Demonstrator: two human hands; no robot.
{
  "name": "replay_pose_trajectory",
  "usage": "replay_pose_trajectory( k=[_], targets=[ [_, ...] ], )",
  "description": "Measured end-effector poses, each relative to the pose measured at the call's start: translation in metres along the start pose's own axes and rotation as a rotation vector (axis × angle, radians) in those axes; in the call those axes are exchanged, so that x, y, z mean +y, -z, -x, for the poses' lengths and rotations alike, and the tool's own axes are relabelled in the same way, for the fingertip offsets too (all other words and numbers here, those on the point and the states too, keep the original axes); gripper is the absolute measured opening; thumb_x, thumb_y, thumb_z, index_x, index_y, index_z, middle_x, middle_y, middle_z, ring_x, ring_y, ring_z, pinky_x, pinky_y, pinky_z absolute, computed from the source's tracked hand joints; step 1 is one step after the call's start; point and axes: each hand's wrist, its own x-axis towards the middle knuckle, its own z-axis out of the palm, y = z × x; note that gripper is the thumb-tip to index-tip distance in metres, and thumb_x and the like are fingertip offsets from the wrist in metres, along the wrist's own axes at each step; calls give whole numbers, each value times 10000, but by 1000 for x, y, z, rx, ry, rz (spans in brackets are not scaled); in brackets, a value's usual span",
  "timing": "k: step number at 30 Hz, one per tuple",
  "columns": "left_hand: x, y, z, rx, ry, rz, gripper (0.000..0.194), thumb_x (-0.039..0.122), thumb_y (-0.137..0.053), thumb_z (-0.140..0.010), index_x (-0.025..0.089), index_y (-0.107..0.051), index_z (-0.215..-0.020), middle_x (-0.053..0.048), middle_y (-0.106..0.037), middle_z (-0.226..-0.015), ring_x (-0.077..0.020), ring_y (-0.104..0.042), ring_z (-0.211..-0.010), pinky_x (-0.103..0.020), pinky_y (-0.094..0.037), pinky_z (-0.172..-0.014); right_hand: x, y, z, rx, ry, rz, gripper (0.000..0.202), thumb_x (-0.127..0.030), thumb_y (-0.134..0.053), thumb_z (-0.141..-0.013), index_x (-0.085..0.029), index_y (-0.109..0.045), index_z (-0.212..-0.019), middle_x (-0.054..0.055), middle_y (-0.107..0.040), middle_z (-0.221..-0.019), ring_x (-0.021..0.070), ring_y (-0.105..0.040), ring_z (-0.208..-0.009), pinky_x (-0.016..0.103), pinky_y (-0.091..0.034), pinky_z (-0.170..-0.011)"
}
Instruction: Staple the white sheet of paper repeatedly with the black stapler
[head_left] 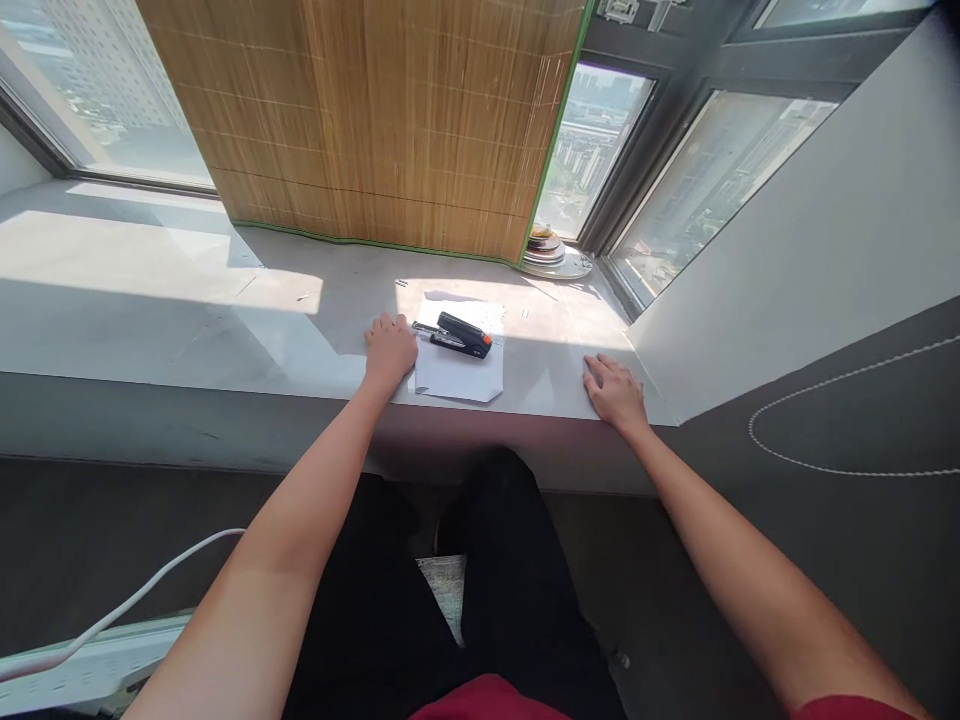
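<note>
A black stapler (453,336) with an orange spot at one end lies on a stack of white paper sheets (457,377) on the windowsill. Left of the paper rests my left hand (391,352), its fingers curled in, close to the stapler's narrow end; I see nothing in it. My right hand (616,390) lies on the sill well to the right of the paper, fingers spread and holding nothing. Neither hand touches the stapler.
The white windowsill (225,340) runs across the view. A bamboo blind (375,120) with green edging hangs behind the paper. Stacked plates (555,258) stand in the far right corner. A beaded cord (750,425) hangs at right; a white cable (150,585) runs at lower left.
</note>
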Motion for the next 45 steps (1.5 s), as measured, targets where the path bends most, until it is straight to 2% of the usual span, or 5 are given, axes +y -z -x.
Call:
replay_pose_trajectory(
  k=[10, 29, 33, 37, 45],
  targets=[
    [-2, 1, 0, -1, -6, -15, 351, 263, -330, -1093, 167, -624, -1259, -270, -647, -1323, -420, -591, -1255, -513, -469, -1006, -2, -1, 0, -17, -2, -3, 574, -473, -346, -1089, -285, -612, -1561, 82, -521, -1702, 330, -463, -1562, 624, -337, -1295],
    [-15, -9, 1, 123, -77, -29, 297, 185, -356, -1089, 129, -639, -1157, -259, -651, -1198, -393, -629, -1118, -460, -515, -905, -4, -5, 5, -159, -6, 106, 641, -406, -210, -1133, -270, -351, -1743, 57, -282, -1831, 307, -269, -1694, 654, -258, -1349],
    [-19, -11, -5, 199, -270, 181, 308, 110, -389, -1055, 150, -649, -1215, -222, -660, -1283, -346, -634, -1195, -451, -516, -1006, -4, -7, 4, -146, -13, 85, 632, -409, -222, -1133, -285, -365, -1735, 47, -298, -1826, 303, -269, -1693, 655, -256, -1347],
    [-20, -12, -10, 96, -528, 351, 301, 189, -495, -1058, 201, -652, -1315, -148, -679, -1393, -299, -621, -1315, -440, -501, -1118, -4, -3, 2, -116, -9, 71, 616, -428, -256, -1128, -293, -435, -1702, 48, -359, -1803, 294, -320, -1671, 623, -277, -1347],
    [-15, -1, 4, 42, -514, 192, 295, 299, -714, -964, 218, -689, -1247, -144, -692, -1285, -359, -638, -1278, -500, -512, -1069, 0, -3, 3, -83, 12, 66, 604, -430, -267, -1130, -287, -474, -1679, 50, -402, -1783, 287, -368, -1644, 573, -285, -1345]
  ],
)
